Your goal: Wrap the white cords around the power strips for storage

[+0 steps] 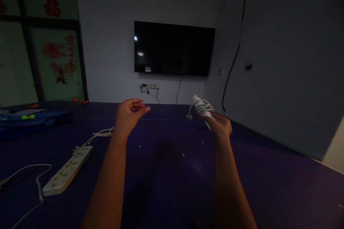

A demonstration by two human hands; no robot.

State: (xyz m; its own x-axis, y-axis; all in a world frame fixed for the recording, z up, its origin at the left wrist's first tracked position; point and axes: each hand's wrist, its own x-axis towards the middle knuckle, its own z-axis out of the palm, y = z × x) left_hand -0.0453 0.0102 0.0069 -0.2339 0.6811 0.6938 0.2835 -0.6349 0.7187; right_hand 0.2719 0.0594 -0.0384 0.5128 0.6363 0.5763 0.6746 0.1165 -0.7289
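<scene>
My right hand (220, 126) is closed round the lower end of a white power strip (197, 101), held up above the purple floor. Its cord (204, 108) is wound in several turns about the strip, and the plug (189, 117) dangles free on the left side. My left hand (130, 115) is raised in the air with fingers curved and a gap between thumb and fingertips, holding nothing. Below and left of it, a second white power strip (68, 170) lies on the floor, its loosely looped cord (100, 134) partly hidden behind my left forearm.
A dark purple floor (172, 193) bears small white scraps. A thin white cable (39, 182) trails at lower left, near a blue cloth heap (40, 117). Ahead, a television (174, 49) hangs above wall sockets (150, 86). A black cable (233, 66) hangs down the right wall.
</scene>
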